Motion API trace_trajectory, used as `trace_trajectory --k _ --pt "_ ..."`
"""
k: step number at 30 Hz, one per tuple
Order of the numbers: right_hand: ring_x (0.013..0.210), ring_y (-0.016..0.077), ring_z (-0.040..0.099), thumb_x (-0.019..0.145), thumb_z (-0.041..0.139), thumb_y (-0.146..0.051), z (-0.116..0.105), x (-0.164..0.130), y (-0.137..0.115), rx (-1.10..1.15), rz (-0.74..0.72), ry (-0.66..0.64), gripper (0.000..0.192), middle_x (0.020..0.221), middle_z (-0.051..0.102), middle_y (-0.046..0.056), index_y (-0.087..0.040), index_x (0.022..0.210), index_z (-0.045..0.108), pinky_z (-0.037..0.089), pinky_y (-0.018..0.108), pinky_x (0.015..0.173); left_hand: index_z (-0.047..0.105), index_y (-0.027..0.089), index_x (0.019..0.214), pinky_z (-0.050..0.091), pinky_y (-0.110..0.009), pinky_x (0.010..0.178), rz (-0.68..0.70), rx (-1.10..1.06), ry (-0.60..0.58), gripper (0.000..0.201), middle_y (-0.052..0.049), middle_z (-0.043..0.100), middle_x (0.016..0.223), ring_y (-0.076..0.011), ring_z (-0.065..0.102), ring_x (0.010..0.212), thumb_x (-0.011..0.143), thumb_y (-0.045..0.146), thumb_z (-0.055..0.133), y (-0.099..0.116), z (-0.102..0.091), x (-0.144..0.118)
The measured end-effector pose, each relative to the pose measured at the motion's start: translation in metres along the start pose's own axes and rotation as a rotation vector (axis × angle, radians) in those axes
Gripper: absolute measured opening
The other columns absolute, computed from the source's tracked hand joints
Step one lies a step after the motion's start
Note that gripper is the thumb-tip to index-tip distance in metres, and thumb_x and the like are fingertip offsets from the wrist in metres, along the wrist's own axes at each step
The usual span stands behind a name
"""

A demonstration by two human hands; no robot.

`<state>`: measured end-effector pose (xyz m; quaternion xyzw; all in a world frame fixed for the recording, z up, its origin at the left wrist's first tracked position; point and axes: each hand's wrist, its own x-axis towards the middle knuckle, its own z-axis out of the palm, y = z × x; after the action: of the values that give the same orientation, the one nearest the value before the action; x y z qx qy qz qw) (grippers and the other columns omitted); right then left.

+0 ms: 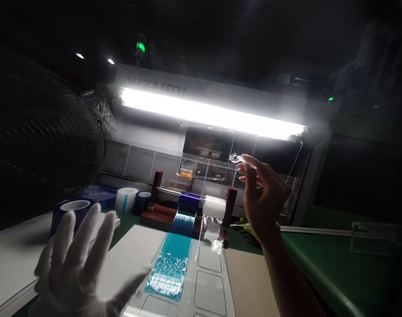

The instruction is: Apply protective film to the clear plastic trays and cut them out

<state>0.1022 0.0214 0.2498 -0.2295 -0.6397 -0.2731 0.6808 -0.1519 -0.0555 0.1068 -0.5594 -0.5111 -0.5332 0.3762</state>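
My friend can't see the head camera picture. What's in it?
A bare right hand holds up a small clear piece, with a glowing tube light higher in view. The white-gloved left hand is spread open near blue film drawn from a roll.

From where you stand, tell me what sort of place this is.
Probably a factory or workshop: a bright tube lamp, a blue film roll on a stand and a green signal light suggest so.

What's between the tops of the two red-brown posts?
In the head view, a blue roll and a white roll sit side by side on a shiny rod.
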Motion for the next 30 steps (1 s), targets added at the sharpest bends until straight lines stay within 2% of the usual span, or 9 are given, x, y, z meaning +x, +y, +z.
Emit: trace_trajectory --k 5,8,10,14,17,19,22,26,30 --pt "0.08 0.0154 0.069 0.095 0.052 -0.023 -0.004 -0.002 -0.009 -0.014 -0.044 -0.036 0.022 0.094 0.073 0.002 -0.025 0.111 0.067 0.058 0.028 0.065 0.002 0.025 0.152 0.01 -0.059 0.117 0.097 0.088 0.019 0.093 -0.003 -0.003 0.161 -0.0381 0.003 0.145 0.083 0.064 0.051 0.014 0.012 0.068" --pt "0.077 0.0154 0.07 0.096 0.052 -0.022 -0.007 -0.004 -0.013 -0.065 -0.087 -0.05 0.021 0.089 0.074 0.002 -0.026 0.11 0.067 0.057 0.029 0.066 0.0 0.013 0.151 0.007 -0.059 0.116 0.177 0.104 0.012 0.116 -0.015 -0.004 0.16 -0.0393 0.0 0.145 0.072 0.073 0.06 0.029 0.027 0.101" --pt "0.077 0.0156 0.07 0.096 0.051 -0.022 -0.008 -0.006 -0.015 -0.097 -0.115 -0.057 0.022 0.087 0.074 0.001 -0.027 0.11 0.066 0.056 0.029 0.067 -0.002 0.011 0.15 0.003 -0.058 0.116 0.206 0.06 -0.009 0.123 -0.017 -0.004 0.159 -0.0392 -0.002 0.145 0.068 0.075 0.063 0.043 0.035 0.114" --pt "0.074 0.0144 0.069 0.096 0.051 -0.021 -0.005 -0.01 -0.017 -0.105 -0.149 -0.083 0.021 0.084 0.073 0.001 -0.025 0.109 0.067 0.054 0.028 0.063 -0.006 0.007 0.148 -0.004 -0.056 0.116 0.207 -0.011 -0.081 0.109 -0.017 -0.005 0.159 -0.0363 -0.006 0.145 0.081 0.058 0.062 0.071 0.045 0.123" --pt "0.072 0.0132 0.067 0.096 0.05 -0.021 -0.002 -0.013 -0.016 -0.067 -0.138 -0.111 0.022 0.087 0.073 0.001 -0.025 0.112 0.065 0.053 0.027 0.06 -0.005 0.006 0.148 -0.005 -0.056 0.116 0.187 -0.02 -0.1 0.101 -0.018 0.001 0.159 -0.0359 -0.005 0.145 0.085 0.052 0.059 0.079 0.053 0.122" --pt "0.072 0.0128 0.067 0.095 0.052 -0.023 -0.003 -0.019 -0.016 -0.019 -0.126 -0.134 0.024 0.088 0.072 0.002 -0.024 0.117 0.062 0.054 0.026 0.06 -0.002 0.009 0.149 -0.004 -0.055 0.116 0.165 -0.03 -0.105 0.095 -0.015 0.006 0.158 -0.0345 0.0 0.145 0.087 0.052 0.057 0.076 0.059 0.121" --pt "0.068 0.0129 0.065 0.092 0.058 -0.024 -0.011 -0.038 -0.021 0.048 -0.123 -0.198 0.027 0.082 0.071 0.002 -0.019 0.118 0.059 0.052 0.026 0.057 0.004 0.011 0.15 -0.004 -0.052 0.117 0.144 -0.041 -0.058 0.103 -0.014 0.014 0.156 -0.0336 0.007 0.145 0.079 0.057 0.064 0.066 0.066 0.12" --pt "0.062 0.0135 0.063 0.09 0.059 -0.024 -0.03 -0.076 -0.03 0.053 -0.102 -0.321 0.019 0.075 0.068 0.002 -0.018 0.107 0.062 0.049 0.027 0.054 0.006 0.003 0.148 -0.006 -0.052 0.116 0.085 -0.077 -0.127 0.108 -0.021 0.011 0.153 -0.0376 0.003 0.143 0.078 0.061 0.064 0.06 0.057 0.125" --pt "0.06 0.0161 0.065 0.087 0.061 -0.022 -0.051 -0.104 -0.032 0.037 -0.092 -0.349 0.02 0.074 0.07 0.003 -0.017 0.106 0.062 0.051 0.029 0.054 0.007 -0.001 0.146 -0.007 -0.052 0.114 0.051 -0.078 -0.189 0.112 -0.021 0.009 0.152 -0.0412 0.001 0.141 0.076 0.068 0.061 0.054 0.05 0.129"
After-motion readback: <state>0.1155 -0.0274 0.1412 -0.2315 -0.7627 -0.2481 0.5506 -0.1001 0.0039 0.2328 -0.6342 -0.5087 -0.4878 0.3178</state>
